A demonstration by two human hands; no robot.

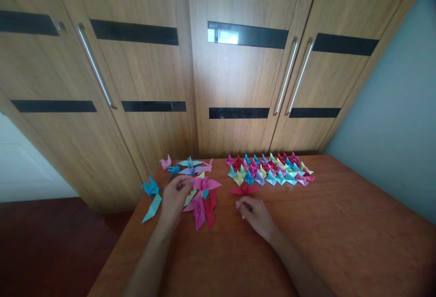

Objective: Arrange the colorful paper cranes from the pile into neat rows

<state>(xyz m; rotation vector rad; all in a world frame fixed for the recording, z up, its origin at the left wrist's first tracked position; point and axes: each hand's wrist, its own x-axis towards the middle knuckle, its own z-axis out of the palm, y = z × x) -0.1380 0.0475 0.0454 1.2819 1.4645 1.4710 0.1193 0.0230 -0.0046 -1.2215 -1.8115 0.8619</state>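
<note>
On the worktop [306,229]: red paper bird [244,190], wings left-to-right, just far-side of curled right hand [256,214]; left hand [175,195] pinching pink bird [205,183].

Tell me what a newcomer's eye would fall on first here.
Probably the close-set rows of many-coloured folded paper pieces at the far side of the wooden table, bright against the brown. Next, the looser scatter of folded paper to their left, where the left hand has its fingertips at a pink piece. The right hand is just below a red piece in front of the rows.
</note>
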